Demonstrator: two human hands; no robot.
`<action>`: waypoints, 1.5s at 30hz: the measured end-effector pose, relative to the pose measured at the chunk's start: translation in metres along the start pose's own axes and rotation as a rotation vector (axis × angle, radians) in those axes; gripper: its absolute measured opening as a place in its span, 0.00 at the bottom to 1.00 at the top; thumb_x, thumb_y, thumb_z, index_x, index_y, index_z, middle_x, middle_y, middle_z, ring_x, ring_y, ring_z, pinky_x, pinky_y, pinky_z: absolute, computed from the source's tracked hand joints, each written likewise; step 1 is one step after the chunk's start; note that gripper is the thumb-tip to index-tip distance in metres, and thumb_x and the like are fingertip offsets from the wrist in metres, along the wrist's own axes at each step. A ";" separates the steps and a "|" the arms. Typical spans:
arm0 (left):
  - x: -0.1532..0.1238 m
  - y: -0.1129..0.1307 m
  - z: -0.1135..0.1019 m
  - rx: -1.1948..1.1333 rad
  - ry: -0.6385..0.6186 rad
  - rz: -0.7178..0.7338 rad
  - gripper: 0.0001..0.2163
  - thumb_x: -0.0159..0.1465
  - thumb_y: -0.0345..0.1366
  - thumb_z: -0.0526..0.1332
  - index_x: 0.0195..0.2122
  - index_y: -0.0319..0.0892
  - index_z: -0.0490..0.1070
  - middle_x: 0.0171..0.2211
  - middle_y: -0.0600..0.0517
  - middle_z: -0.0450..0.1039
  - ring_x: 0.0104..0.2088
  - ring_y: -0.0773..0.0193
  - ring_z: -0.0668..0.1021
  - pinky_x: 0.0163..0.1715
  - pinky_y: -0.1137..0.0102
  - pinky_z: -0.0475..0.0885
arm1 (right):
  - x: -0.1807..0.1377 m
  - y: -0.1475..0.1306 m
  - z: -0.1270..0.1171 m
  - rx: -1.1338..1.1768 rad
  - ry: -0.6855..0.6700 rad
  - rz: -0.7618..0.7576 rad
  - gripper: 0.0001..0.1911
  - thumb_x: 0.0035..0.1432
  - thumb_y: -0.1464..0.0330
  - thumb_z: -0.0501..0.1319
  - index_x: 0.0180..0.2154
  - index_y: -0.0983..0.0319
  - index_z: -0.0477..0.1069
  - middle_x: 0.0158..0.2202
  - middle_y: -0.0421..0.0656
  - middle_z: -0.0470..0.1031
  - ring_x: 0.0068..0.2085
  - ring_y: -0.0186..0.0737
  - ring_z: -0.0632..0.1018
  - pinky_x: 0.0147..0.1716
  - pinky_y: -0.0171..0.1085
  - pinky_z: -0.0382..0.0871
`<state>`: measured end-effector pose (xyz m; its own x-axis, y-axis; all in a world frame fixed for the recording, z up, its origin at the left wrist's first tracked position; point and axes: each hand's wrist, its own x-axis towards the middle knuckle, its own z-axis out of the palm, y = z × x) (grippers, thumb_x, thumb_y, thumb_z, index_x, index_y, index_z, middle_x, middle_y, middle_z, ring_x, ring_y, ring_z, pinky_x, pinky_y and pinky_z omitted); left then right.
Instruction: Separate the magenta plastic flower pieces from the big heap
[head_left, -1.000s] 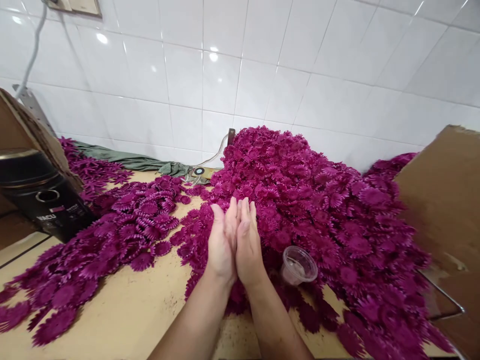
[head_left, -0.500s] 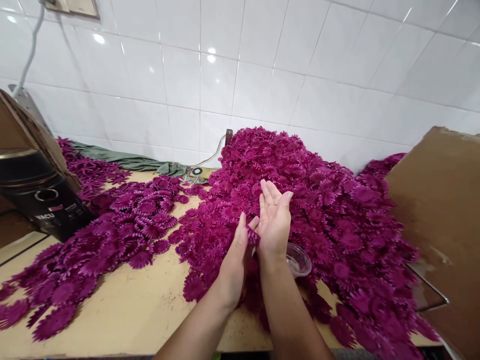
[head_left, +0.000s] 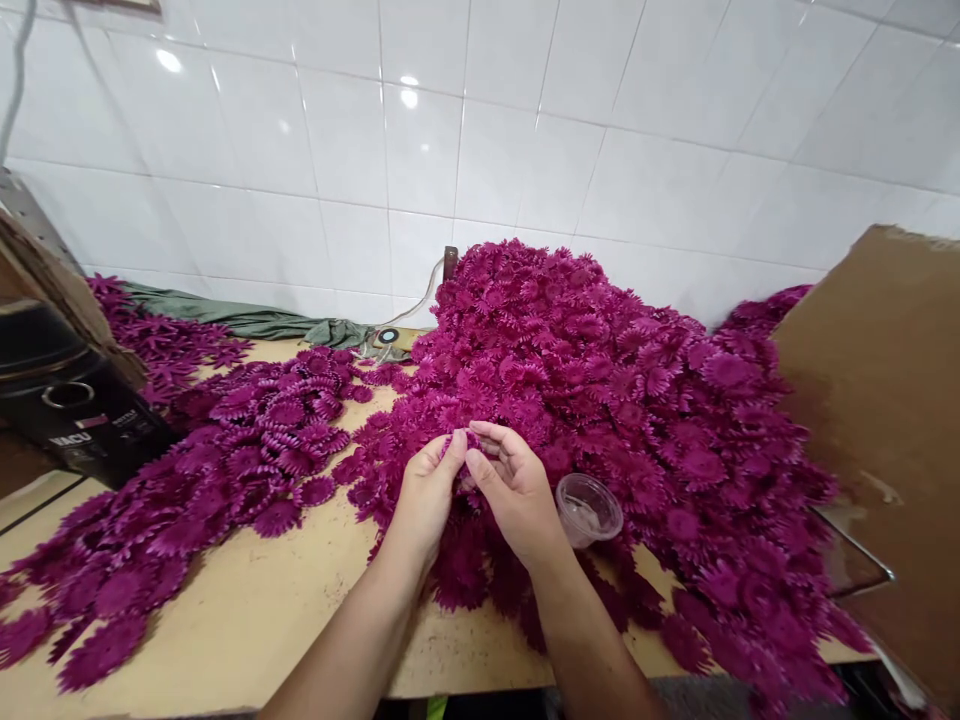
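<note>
A small purple flower [head_left: 472, 438] sits at the left fingertips, between both hands.
The left hand [head_left: 421, 490] is nearest, pinching it; the right hand [head_left: 525, 495] curls close, and I cannot tell if its fingers touch. Too little shows to tell its long side. A big flower heap [head_left: 600, 370] lies under and behind them on the worktop [head_left: 262, 620]; a clear cup [head_left: 576, 530] stands just beside the right hand.

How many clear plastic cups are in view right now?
1: the clear plastic cup is just right of the right hand, by the heaped magenta flower pieces. Others could be hidden under the heap.
</note>
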<state>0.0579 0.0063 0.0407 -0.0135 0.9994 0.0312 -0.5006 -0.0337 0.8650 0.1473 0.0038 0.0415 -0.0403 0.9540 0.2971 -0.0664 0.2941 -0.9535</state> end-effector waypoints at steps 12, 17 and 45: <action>0.006 0.007 -0.006 0.296 -0.119 0.066 0.09 0.50 0.39 0.63 0.21 0.40 0.67 0.17 0.58 0.66 0.20 0.71 0.67 0.24 0.75 0.63 | -0.001 -0.005 -0.009 -0.178 0.067 -0.001 0.15 0.52 0.66 0.55 0.42 0.65 0.68 0.38 0.48 0.75 0.35 0.38 0.76 0.36 0.38 0.73; 0.014 0.002 -0.011 0.360 -0.066 0.056 0.13 0.50 0.43 0.61 0.16 0.41 0.62 0.13 0.60 0.58 0.16 0.73 0.60 0.18 0.75 0.56 | 0.003 -0.004 -0.011 -0.304 0.019 -0.031 0.19 0.47 0.68 0.59 0.44 0.64 0.67 0.42 0.48 0.72 0.39 0.38 0.75 0.39 0.39 0.72; -0.008 0.008 -0.003 0.262 -0.138 0.039 0.06 0.50 0.37 0.62 0.20 0.41 0.71 0.18 0.57 0.69 0.22 0.69 0.68 0.28 0.73 0.64 | 0.024 -0.002 -0.006 -0.811 0.178 -0.172 0.20 0.57 0.61 0.47 0.15 0.60 0.56 0.14 0.37 0.60 0.19 0.32 0.62 0.21 0.32 0.54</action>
<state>0.0512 -0.0018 0.0458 0.0983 0.9880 0.1194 -0.2617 -0.0901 0.9609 0.1526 0.0268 0.0505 0.0668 0.8673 0.4934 0.6812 0.3217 -0.6577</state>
